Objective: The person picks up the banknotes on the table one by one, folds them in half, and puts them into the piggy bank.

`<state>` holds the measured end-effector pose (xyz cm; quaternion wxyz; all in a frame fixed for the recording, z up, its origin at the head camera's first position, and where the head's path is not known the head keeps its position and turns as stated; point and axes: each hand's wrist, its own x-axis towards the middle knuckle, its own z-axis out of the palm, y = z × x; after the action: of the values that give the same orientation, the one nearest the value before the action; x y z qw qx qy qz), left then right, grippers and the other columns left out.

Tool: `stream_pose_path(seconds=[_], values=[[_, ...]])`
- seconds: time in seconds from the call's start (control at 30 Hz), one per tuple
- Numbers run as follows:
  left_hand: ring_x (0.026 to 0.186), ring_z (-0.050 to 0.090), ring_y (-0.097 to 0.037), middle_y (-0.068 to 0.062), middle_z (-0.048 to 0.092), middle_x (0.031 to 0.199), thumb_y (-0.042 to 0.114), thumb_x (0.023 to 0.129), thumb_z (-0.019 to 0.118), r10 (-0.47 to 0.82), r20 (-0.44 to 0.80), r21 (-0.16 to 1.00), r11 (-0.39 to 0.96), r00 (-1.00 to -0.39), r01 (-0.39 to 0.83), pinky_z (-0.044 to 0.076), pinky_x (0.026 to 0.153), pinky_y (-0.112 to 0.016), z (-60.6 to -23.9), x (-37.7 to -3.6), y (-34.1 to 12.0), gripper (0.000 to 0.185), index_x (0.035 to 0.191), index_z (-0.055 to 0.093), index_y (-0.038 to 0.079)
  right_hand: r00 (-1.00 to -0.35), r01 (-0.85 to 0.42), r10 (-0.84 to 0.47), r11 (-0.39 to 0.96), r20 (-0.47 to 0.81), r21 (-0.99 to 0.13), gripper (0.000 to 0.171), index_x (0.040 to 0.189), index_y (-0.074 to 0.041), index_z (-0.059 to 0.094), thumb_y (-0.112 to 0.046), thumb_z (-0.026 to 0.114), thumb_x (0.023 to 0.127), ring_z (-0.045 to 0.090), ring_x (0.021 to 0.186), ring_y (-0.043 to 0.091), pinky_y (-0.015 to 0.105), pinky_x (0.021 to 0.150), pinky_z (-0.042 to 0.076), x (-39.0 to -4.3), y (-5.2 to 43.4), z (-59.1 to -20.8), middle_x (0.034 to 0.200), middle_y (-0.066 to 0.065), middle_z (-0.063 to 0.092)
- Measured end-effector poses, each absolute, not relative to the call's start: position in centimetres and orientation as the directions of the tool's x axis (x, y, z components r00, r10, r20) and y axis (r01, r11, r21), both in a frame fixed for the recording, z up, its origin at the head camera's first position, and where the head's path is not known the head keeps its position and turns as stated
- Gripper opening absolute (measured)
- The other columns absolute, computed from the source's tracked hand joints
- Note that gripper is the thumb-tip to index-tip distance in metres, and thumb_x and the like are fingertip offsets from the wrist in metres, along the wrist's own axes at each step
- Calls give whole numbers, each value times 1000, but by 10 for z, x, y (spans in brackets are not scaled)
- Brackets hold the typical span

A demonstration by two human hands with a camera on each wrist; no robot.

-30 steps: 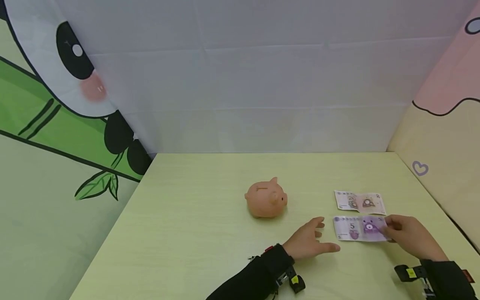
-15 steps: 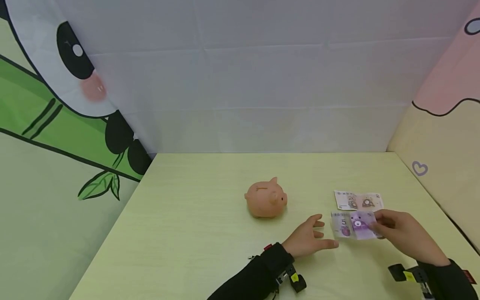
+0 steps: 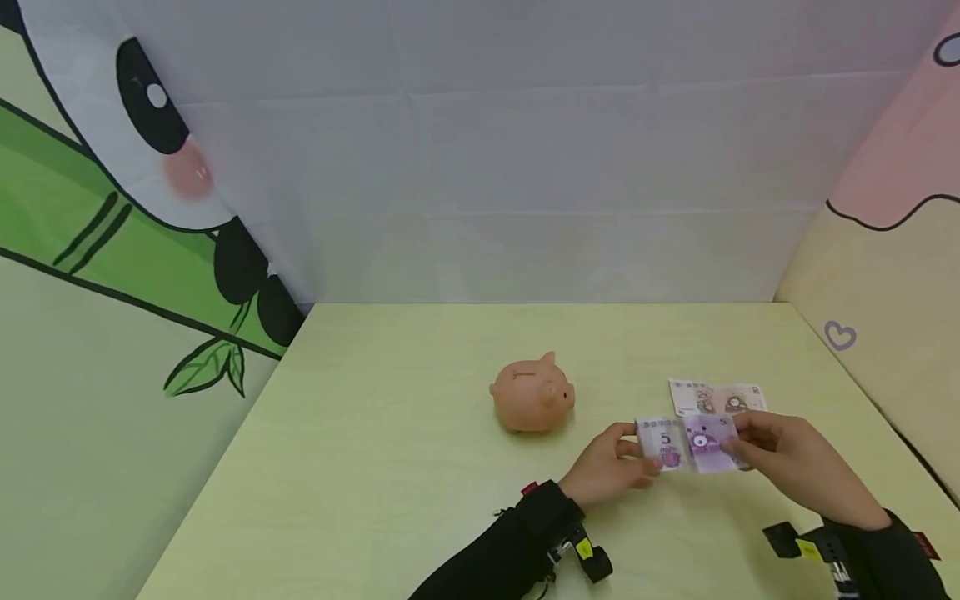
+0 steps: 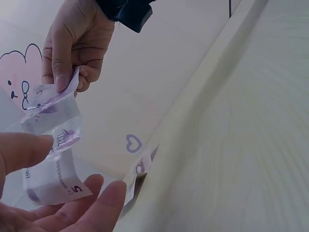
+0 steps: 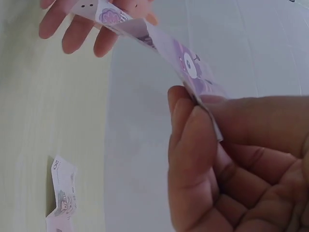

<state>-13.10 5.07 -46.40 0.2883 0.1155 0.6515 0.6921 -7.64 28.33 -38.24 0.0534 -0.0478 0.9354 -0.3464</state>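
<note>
A purple play banknote [image 3: 708, 444] marked 5, creased across its middle, is held up off the table. My right hand [image 3: 802, 467] pinches its right end between thumb and fingers, plain in the right wrist view. At the other end is my left hand [image 3: 609, 467], its fingers [image 5: 77, 34] spread and nearly straight. In the left wrist view its thumb [image 4: 24, 151] overlaps the banknote's near part, with fingers beyond; firm contact cannot be told. Behind, a second, pinkish banknote [image 3: 716, 397] lies on the table, partly covered by the purple one.
An orange-pink piggy bank [image 3: 531, 398] with a slot on its back stands left of the banknotes. The pale yellow table [image 3: 360, 467] meets a grey cloth backdrop [image 3: 525, 167] at its far edge. A printed side panel [image 3: 885, 300] borders the table's right edge.
My right hand has lifted the purple banknote and brought it leftward. My left hand's thumb and fingers have come to the banknote's left end. The piggy bank and pinkish banknote stay put.
</note>
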Motion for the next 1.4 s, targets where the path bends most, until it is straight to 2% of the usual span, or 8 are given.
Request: stream_pose_path(seconds=[0.17,0.3,0.37,0.63,0.87,1.07,1.2,1.4], values=[[84,71,-21,-7,68,94,5,93,66,504,-144,980,-49,-852,-195,60,75,-31,-453,-123,39,23,114,57,6,-992,-35,-104,746,-65,-665,25,115,0,64,-19,60,98,56,71,3,22,58,43,-68,276,-381,91,4,67],[81,67,-13,-8,69,95,3,94,63,489,-82,990,-61,-868,-129,60,73,-28,-443,-118,28,15,108,58,2,-994,-77,-109,735,-6,-673,27,117,3,64,-15,61,98,58,71,2,22,60,48,-62,268,-381,93,5,68],[81,66,-10,-8,69,96,5,95,62,480,-59,995,-45,-875,-92,60,73,-27,-440,-117,22,13,107,58,1,-993,-104,-113,732,30,-674,23,113,3,64,-13,62,97,58,70,2,22,61,50,-59,263,-381,91,4,68],[80,67,-11,-14,66,99,4,95,62,469,2,1000,-26,-883,-12,60,71,-28,-421,-125,3,20,112,56,-3,-985,-172,-136,710,107,-683,16,107,-4,66,-16,63,96,59,70,6,21,60,49,-69,255,-377,94,5,67],[79,64,-14,-18,63,102,0,92,64,462,21,1000,3,-886,26,60,71,-28,-404,-132,-14,30,120,53,-4,-978,-210,-148,681,149,-701,15,108,-3,66,-11,63,96,60,71,6,20,63,52,-83,246,-369,93,4,66],[83,65,-16,-24,61,105,1,94,62,430,83,996,-6,-899,89,59,73,-26,-400,-141,-23,29,119,53,-8,-970,-241,-172,666,169,-706,10,100,-9,67,-16,61,98,61,72,6,22,63,48,-99,243,-362,83,-1,67],[83,67,-18,-27,62,106,2,93,63,371,153,985,23,-916,173,59,72,-25,-396,-148,-28,26,115,58,-10,-975,-223,-164,643,152,-732,15,101,-7,67,-20,60,99,63,72,7,21,65,50,-112,239,-359,82,1,67],[80,63,-11,-18,63,107,5,91,68,223,175,978,76,-959,196,57,69,-21,-389,-160,-39,23,113,65,0,-967,-248,-193,554,167,-795,17,101,-6,67,-21,59,99,64,72,16,23,67,53,-131,227,-361,81,3,64]])
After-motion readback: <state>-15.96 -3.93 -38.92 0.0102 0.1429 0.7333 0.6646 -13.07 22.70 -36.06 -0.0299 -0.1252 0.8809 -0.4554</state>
